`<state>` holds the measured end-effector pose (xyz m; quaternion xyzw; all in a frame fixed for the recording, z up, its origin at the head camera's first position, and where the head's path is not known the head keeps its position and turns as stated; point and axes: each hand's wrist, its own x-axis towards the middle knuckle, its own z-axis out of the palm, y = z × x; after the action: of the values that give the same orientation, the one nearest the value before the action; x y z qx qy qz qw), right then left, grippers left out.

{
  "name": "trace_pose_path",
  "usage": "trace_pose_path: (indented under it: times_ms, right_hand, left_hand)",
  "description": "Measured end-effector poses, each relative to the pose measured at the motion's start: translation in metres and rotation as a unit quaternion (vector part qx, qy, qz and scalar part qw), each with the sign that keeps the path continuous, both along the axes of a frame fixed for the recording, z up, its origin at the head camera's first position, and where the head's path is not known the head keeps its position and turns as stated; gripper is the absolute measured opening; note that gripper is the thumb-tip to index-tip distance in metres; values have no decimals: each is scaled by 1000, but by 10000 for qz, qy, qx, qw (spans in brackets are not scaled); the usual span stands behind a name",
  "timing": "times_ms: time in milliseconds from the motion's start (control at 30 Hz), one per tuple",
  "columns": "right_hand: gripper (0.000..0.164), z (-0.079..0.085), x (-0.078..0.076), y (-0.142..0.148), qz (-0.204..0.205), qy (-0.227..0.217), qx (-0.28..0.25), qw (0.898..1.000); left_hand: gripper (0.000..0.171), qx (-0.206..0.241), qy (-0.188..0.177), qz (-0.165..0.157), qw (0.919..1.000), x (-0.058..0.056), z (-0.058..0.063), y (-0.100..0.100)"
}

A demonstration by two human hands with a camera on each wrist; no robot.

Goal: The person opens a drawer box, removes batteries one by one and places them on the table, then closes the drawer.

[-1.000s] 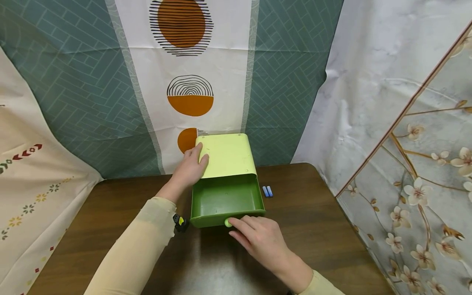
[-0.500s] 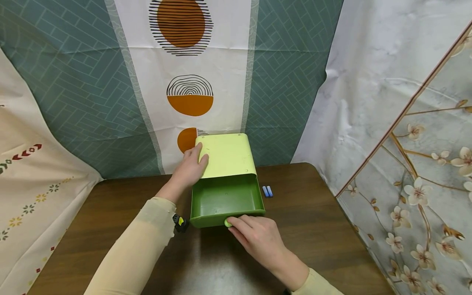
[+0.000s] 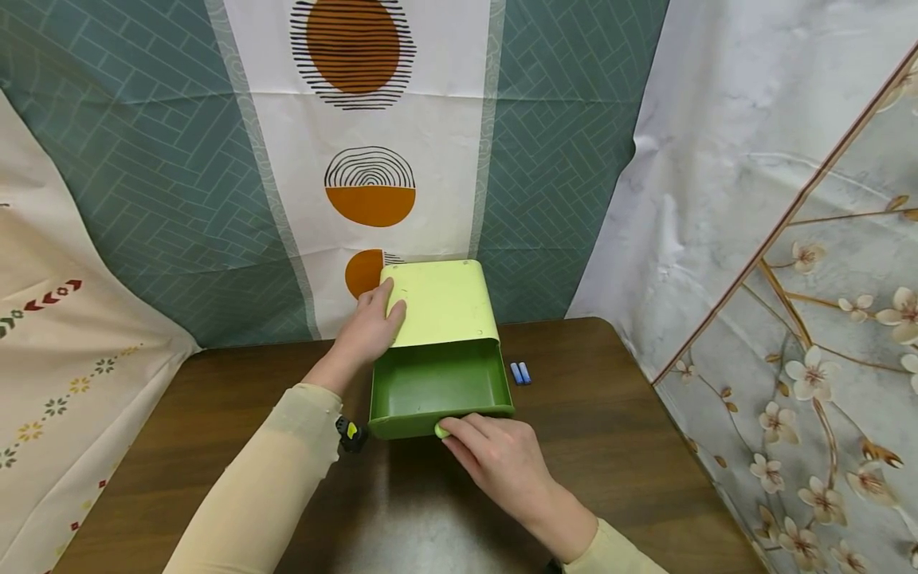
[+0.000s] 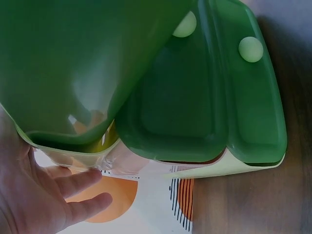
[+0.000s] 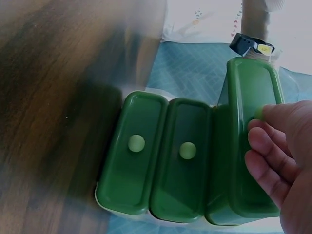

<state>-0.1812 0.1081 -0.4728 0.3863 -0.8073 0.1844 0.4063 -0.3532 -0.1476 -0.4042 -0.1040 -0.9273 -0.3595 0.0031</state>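
A small drawer cabinet (image 3: 441, 301) with a pale yellow-green shell stands at the table's back. Its green top drawer (image 3: 439, 383) is pulled out, with nothing visible inside. My left hand (image 3: 366, 327) rests against the cabinet's left top edge, thumb on top and fingers spread along the side. At the drawer front, my right hand (image 3: 502, 458) pinches the round light-green knob (image 3: 440, 431) between thumb and forefinger. Below, the middle drawer (image 5: 180, 180) and the bottom drawer (image 5: 129, 175) are closed, each with its own knob, in the right wrist view.
Two blue-and-white batteries (image 3: 520, 373) lie side by side on the brown wooden table (image 3: 617, 446), right of the cabinet. A patterned cloth (image 3: 559, 159) hangs right behind the cabinet. A black wrist camera (image 3: 351, 434) sits at the left sleeve, close to the drawer's left corner.
The top drawer has slid very slightly inward, and my right hand on its knob has shifted a little forward and left. My left hand stays in place.
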Motion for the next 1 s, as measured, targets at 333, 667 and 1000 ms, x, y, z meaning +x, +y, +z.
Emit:
trace_pose_path:
  times_ms: [333,667,1000]
  right_hand:
    - [32,5,-7,-2,-132,-52,48,9999]
    - [28,9,-16,-2,-245,-126,121,9995]
    - [28,12,-29,-4,-356,-271,122,9989]
  left_hand:
    - [77,-12,-26,-32,10000,-1,0,0]
    - [77,-32,-38,-59,10000,-2,1,0]
    - [78,-76,-115,-124,9998,-4,4,-1]
